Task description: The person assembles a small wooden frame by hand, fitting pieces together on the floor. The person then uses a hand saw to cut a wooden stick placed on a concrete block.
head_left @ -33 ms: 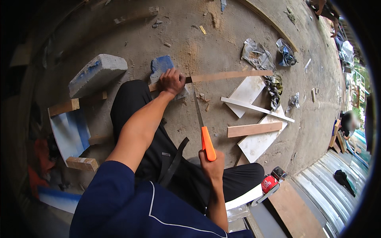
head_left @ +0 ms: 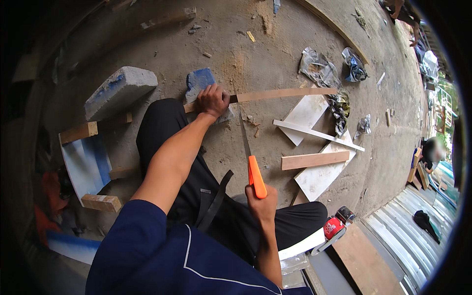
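At the far left of the frame a blue-and-white panel (head_left: pixel 86 164) lies on the ground, with short wood blocks (head_left: pixel 78 132) at its upper and lower edges. Above it, in the upper left, a grey concrete block (head_left: pixel 120 91) rests on the dusty floor (head_left: pixel 236 54).

Just left of centre the person's leg (head_left: pixel 162 130), in black trousers, stretches toward a blue-painted block (head_left: pixel 199 81). The left hand (head_left: pixel 212 101) is closed down over the near end of a long wooden strip (head_left: pixel 282 93), pressing it onto that block, seemingly so that the wood is raised off the ground and cannot shift under a blade. The strip runs rightward from the hand across the upper middle.

At centre the right hand (head_left: pixel 260 202) is wrapped around the orange handle of a saw (head_left: pixel 250 162); its thin blade reaches up to the strip just right of the left hand, so the cut lies close to the held point.

Further right lie white boards (head_left: pixel 307 113), a thin white slat (head_left: pixel 319 133) and a short plank (head_left: pixel 314 160), with crumpled plastic bags (head_left: pixel 319 69) above them. At the lower right sit a red tape roll (head_left: pixel 334 227) and corrugated metal sheeting (head_left: pixel 408 231).
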Demonstrator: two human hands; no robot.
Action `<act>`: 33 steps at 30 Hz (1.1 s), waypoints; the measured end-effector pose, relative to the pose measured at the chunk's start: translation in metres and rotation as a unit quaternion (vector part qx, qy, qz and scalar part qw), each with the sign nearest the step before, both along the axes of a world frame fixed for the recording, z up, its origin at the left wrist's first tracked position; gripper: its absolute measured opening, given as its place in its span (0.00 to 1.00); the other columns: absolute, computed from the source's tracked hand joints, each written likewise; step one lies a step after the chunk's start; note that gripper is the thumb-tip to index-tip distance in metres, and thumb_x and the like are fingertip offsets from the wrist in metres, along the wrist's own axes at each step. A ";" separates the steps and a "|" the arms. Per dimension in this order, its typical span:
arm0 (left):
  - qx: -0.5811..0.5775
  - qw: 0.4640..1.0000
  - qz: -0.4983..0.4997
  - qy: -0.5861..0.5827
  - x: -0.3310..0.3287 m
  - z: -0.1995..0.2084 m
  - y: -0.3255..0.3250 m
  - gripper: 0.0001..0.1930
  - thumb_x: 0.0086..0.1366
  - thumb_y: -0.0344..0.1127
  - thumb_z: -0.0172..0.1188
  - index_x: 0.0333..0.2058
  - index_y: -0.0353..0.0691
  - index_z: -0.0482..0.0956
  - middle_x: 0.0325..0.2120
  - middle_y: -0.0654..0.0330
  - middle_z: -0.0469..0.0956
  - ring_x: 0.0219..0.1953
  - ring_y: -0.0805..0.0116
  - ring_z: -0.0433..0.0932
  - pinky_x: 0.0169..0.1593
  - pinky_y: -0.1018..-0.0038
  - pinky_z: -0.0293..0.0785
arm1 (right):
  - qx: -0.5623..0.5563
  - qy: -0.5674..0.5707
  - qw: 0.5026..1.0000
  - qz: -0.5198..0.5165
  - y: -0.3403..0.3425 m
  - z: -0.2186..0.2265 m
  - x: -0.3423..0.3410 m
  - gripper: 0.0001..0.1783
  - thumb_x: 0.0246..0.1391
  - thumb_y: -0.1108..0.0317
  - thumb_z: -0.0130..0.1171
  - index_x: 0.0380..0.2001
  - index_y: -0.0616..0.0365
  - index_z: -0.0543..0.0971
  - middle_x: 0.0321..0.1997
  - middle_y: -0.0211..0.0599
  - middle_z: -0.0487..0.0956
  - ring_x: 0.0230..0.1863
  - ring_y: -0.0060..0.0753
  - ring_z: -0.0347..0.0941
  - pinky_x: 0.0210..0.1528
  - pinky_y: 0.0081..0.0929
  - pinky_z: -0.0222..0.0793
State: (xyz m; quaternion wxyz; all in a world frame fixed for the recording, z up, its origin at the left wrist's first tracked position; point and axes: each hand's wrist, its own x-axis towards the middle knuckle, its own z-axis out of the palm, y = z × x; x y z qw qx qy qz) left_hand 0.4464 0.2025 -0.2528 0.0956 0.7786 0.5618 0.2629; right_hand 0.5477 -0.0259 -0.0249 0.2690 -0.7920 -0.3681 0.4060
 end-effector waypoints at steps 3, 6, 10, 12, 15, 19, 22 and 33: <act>0.008 1.000 -0.013 0.002 0.000 -0.005 0.001 0.07 0.53 0.38 0.55 0.20 0.43 0.73 0.24 0.59 0.72 0.30 0.57 0.74 0.31 0.60 0.67 | 0.008 -0.019 1.000 0.000 0.045 -0.033 0.004 0.14 0.45 0.66 0.60 0.19 0.68 0.73 0.15 0.54 0.69 0.15 0.44 0.69 0.23 0.35 0.63; 0.024 1.000 -0.007 -0.015 0.001 -0.008 -0.001 0.07 0.53 0.38 0.55 0.20 0.43 0.72 0.23 0.59 0.72 0.29 0.57 0.74 0.31 0.60 0.66 | -0.007 -0.002 1.000 -0.004 0.063 -0.028 0.007 0.14 0.46 0.66 0.59 0.19 0.69 0.72 0.13 0.48 0.66 0.15 0.32 0.65 0.23 0.34 0.62; 0.011 1.000 0.007 -0.004 -0.002 -0.004 0.000 0.07 0.53 0.38 0.55 0.20 0.43 0.72 0.23 0.59 0.72 0.29 0.57 0.74 0.31 0.60 0.66 | 0.044 0.019 0.999 -0.024 -0.004 0.000 -0.003 0.15 0.47 0.66 0.59 0.19 0.69 0.71 0.12 0.45 0.65 0.15 0.26 0.65 0.22 0.33 0.61; 0.019 1.000 0.002 -0.004 0.001 -0.003 0.001 0.08 0.53 0.38 0.55 0.20 0.43 0.72 0.23 0.59 0.72 0.29 0.57 0.74 0.31 0.60 0.66 | 0.017 -0.018 1.000 0.014 -0.002 -0.008 0.005 0.15 0.47 0.66 0.59 0.18 0.68 0.71 0.11 0.43 0.66 0.15 0.26 0.66 0.22 0.33 0.61; 0.014 1.000 -0.005 -0.010 0.003 -0.006 0.003 0.08 0.53 0.38 0.55 0.20 0.43 0.72 0.23 0.58 0.72 0.29 0.57 0.74 0.31 0.60 0.66 | 0.014 -0.027 0.999 0.011 0.046 -0.039 0.008 0.14 0.47 0.66 0.59 0.18 0.68 0.72 0.13 0.47 0.68 0.16 0.34 0.67 0.23 0.34 0.62; 0.011 1.000 0.004 0.001 -0.005 -0.005 0.002 0.07 0.53 0.37 0.55 0.20 0.42 0.72 0.23 0.58 0.71 0.29 0.56 0.74 0.30 0.60 0.66 | -0.002 0.000 1.000 0.005 0.026 -0.008 0.002 0.14 0.46 0.67 0.58 0.19 0.68 0.72 0.15 0.51 0.68 0.15 0.40 0.67 0.23 0.35 0.62; -0.002 1.000 -0.001 0.005 -0.002 -0.002 0.001 0.08 0.53 0.37 0.55 0.20 0.42 0.72 0.23 0.58 0.71 0.29 0.56 0.74 0.31 0.60 0.66 | 0.027 0.005 1.000 0.003 -0.010 0.005 0.003 0.14 0.47 0.67 0.58 0.18 0.68 0.71 0.13 0.48 0.66 0.14 0.33 0.65 0.22 0.33 0.60; 0.010 1.000 -0.004 -0.003 -0.001 -0.001 0.002 0.08 0.53 0.37 0.55 0.19 0.42 0.72 0.22 0.58 0.71 0.28 0.56 0.74 0.30 0.59 0.66 | -0.013 0.005 1.000 0.021 -0.004 0.007 0.010 0.12 0.46 0.66 0.59 0.21 0.67 0.74 0.18 0.54 0.72 0.21 0.52 0.72 0.25 0.36 0.66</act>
